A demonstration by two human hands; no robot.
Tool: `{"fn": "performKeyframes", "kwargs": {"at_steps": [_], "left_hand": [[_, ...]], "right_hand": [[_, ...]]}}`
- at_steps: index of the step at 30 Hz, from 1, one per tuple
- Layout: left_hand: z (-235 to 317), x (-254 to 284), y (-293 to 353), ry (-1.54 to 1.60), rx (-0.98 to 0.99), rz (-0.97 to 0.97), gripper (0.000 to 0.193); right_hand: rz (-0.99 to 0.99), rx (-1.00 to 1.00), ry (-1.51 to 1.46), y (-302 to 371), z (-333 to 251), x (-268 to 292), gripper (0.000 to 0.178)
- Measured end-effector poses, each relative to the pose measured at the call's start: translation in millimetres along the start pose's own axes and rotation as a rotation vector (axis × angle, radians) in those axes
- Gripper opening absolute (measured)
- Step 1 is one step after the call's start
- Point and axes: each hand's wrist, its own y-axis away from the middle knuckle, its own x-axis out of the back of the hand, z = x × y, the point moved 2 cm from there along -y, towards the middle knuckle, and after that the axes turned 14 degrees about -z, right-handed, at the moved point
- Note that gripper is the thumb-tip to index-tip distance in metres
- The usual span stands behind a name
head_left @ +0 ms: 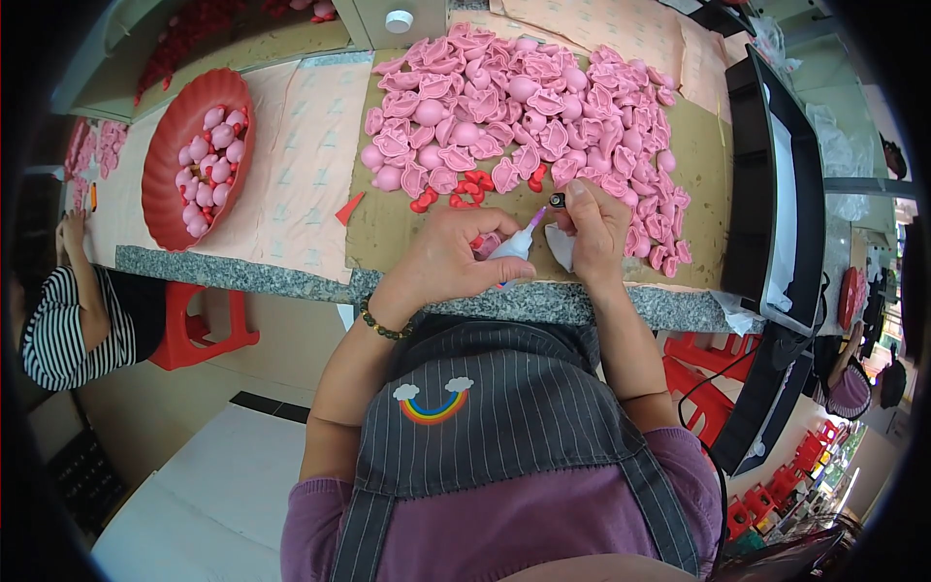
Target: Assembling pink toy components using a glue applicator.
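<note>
Left hand [448,254] is curling round a small white bottle [514,248], thumb pressing its side; a pinkish-red piece [485,244] is showing behind, partly hidden, so grip on it cannot be confirmed. Right hand [593,221] is pinching a small black piece [557,201] btw. thumb & forefinger, poss. a cap. Bottle is sitting above the counter [242,276] edge, purple nozzle [538,216] pointing up twd. black piece, just beside it.

Step in hand, insp.'s judgement: nozzle is prob. being capped or uncapped; direction cannot be told. Next move is prob. calling for steady alignment & a light squeeze only.

Materials: pink shells [465,97] are lying heaped, approx. cup-shaped, wavy-rimmed, matte, looking rubbery. Small red pieces [472,184] are lying nearby, rounded, smoother. White scrap [560,248], prob. tissue, is hanging below right hand. Red tray [158,199], scalloped, is holding pink rounded figures [199,148] w/ red bits.
</note>
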Motion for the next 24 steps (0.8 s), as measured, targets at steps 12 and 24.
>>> {"fn": "performKeyframes", "kwargs": {"at_steps": [12, 24], "left_hand": [[3, 0, -2, 0.011, -0.014, 0.011, 0.025], [4, 1, 1, 0.392, 0.158, 0.009, 0.024]], "right_hand": [[0.016, -0.004, -0.022, 1, 1, 5, 0.04], [0.559, -0.099, 0.596, 14, -4, 137, 0.03]]}}
